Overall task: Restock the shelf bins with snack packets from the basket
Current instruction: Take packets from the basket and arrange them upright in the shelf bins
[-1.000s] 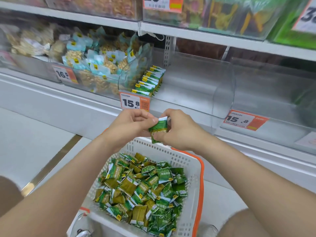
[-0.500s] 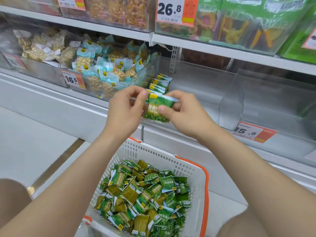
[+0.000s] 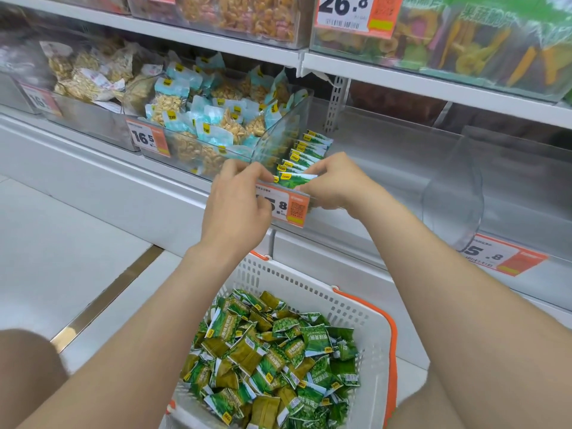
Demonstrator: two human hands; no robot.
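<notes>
A white basket [image 3: 376, 329] with orange handles sits low in front of me, holding several green snack packets [image 3: 269, 357]. My left hand [image 3: 238, 205] and my right hand [image 3: 334, 184] each pinch one end of a green packet [image 3: 295, 180], held just inside the front lip of a clear shelf bin [image 3: 402, 168]. The packet stands at the front of a row of upright green packets [image 3: 306, 151] along the bin's left wall. The rest of that bin is bare.
A 15.8 price tag [image 3: 284, 209] hangs on the bin's front under my hands. To the left is a bin of blue-and-white nut packets [image 3: 216, 125]. Another clear bin [image 3: 520, 181] stands to the right. The shelf above [image 3: 433, 85] carries more stocked bins.
Both hands have carried the green packet up and away from the basket to the front of the row in the bin. The view has tilted upward toward the shelf.
</notes>
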